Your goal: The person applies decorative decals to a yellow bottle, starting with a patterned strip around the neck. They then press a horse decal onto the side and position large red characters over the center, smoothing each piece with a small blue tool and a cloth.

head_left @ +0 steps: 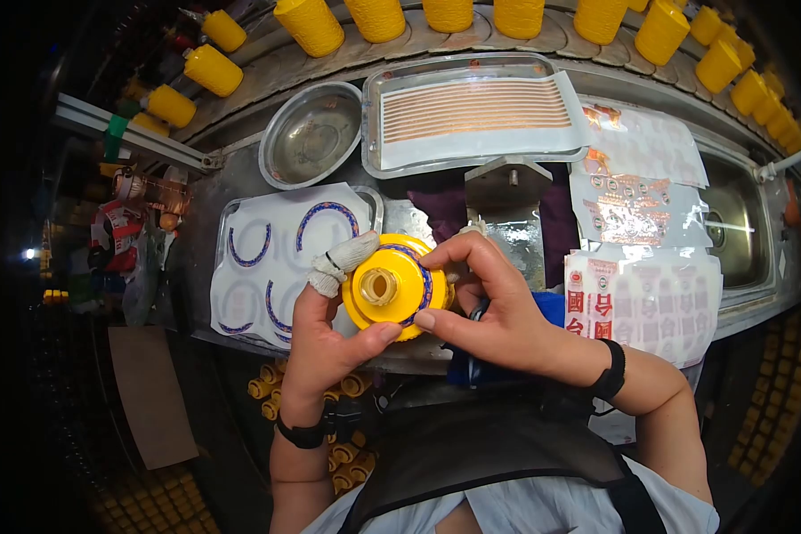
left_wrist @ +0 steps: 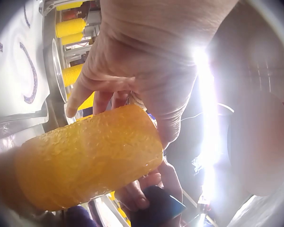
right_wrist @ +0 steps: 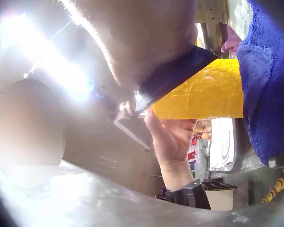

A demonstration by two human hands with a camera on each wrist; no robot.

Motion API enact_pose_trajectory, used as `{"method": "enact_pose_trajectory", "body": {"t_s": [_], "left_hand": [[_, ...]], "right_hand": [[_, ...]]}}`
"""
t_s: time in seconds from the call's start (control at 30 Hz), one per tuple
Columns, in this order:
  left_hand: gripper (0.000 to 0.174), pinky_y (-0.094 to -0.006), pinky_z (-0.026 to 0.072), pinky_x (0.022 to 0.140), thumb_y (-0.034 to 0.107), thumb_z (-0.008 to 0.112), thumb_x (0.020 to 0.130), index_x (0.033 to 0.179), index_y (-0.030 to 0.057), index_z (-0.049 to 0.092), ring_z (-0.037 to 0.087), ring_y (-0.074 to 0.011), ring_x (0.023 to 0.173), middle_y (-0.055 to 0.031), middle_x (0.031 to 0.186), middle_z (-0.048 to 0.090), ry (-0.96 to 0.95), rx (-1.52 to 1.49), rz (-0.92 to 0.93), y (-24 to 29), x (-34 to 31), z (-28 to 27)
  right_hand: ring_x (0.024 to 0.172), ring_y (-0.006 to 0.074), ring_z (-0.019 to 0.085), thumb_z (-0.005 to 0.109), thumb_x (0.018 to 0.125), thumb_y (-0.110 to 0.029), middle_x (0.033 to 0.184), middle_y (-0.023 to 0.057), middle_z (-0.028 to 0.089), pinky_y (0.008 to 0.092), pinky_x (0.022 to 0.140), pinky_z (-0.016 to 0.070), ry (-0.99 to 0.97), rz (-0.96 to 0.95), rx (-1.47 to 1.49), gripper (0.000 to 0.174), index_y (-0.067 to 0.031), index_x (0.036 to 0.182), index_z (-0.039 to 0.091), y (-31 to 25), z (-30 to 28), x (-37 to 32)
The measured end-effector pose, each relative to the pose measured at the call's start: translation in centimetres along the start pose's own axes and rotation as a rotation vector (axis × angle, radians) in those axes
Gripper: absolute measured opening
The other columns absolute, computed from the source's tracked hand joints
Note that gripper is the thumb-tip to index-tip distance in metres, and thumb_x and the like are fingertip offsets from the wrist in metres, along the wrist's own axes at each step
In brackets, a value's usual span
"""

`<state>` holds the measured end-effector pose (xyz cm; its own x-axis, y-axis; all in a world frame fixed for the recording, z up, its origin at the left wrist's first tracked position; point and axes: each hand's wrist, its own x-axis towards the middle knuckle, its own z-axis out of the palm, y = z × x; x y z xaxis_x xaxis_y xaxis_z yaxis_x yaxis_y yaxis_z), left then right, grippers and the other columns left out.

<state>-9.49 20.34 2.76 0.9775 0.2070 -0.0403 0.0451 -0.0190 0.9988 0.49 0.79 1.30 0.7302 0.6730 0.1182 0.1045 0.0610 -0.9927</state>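
Here, in the head view, the left hand (head_left: 322, 343) is clamped around a yellow bottle (head_left: 402, 283), neck towards the camera, probably so its round shoulder is reachable; the right hand (head_left: 503, 322) curls thumb and forefinger over the patterned decal strip (head_left: 428, 283). The left wrist view shows embossed, glossy walls. In the right wrist view, a dark flat blade (right_wrist: 177, 76) crosses before the bottle, near fuzzy blue cloth (right_wrist: 261, 90).

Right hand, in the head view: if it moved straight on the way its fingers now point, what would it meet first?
The yellow bottle, which the right hand appears to touch at the patterned band. Beyond it, roughly in line, seems to lie the left hand, though depth is unclear.
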Motion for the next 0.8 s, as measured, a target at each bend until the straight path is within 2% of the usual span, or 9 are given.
{"method": "enact_pose_trajectory", "body": {"t_s": [0.2, 0.5, 0.8], "left_hand": [[0.073, -0.0375, 0.0394, 0.11, 0.015, 0.081, 0.075, 0.139, 0.0002, 0.048, 0.054, -0.0229, 0.127, -0.0126, 0.137, 0.054, -0.002, 0.009, 0.012, -0.07, 0.04, -0.1], [0.072, -0.037, 0.0403, 0.109, 0.013, 0.079, 0.076, 0.139, 0.0003, 0.048, 0.054, -0.0224, 0.126, -0.0119, 0.136, 0.055, -0.008, 0.03, 0.038, -0.2, -0.04, -0.12], [0.07, -0.0362, 0.0402, 0.109, 0.012, 0.079, 0.076, 0.139, 0.0013, 0.048, 0.054, -0.0214, 0.126, -0.0107, 0.135, 0.056, 0.002, 0.004, 0.028, 0.0, -0.2, 0.16]], "right_hand": [[0.07, 0.0076, 0.041, 0.077, 0.08, -0.014, 0.101, 0.0046, 0.051, 0.0217, 0.051, 0.0331, 0.001, 0.069, 0.039, 0.04, -0.005, 0.114, 0.057, -0.12, 0.13, 0.02], [0.063, 0.0041, 0.035, 0.075, 0.084, -0.013, 0.1, 0.0036, 0.049, 0.0209, 0.052, 0.0308, 0.001, 0.062, 0.028, 0.037, -0.0045, 0.114, 0.055, -0.15, 0.27, -0.07], [0.067, 0.0027, 0.038, 0.07, 0.087, -0.011, 0.103, 0.0028, 0.049, 0.0203, 0.055, 0.0318, -0.001, 0.066, 0.1, 0.033, -0.0033, 0.115, 0.055, 0.4, 0.37, -0.26]]}}
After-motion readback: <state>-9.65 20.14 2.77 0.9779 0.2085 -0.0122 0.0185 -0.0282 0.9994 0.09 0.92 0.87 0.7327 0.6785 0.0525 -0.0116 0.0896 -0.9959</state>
